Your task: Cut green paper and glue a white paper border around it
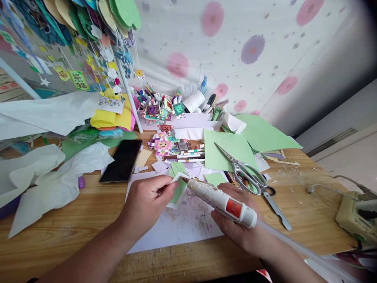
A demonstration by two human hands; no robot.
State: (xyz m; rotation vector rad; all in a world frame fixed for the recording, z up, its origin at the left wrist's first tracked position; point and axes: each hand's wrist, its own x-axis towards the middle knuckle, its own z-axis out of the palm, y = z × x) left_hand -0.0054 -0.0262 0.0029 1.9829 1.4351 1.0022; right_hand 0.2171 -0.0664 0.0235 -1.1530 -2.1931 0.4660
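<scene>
A: What is everything laid out on?
B: A wooden table (67,226). On it lies a white sheet (176,232), and beyond that a green sheet (218,155) with scissors (235,164) resting over its right side.
A: And the hands?
B: A white glue gun (213,200) is gripped by the right hand (243,234), its fingers closed around it and partly hidden. The left hand (145,200) has thumb and forefinger pinched together on a small paper piece (178,192), green and white.
A: Where is that piece?
B: Above the white sheet, at the gun's tip; I cannot tell whether they touch.
</scene>
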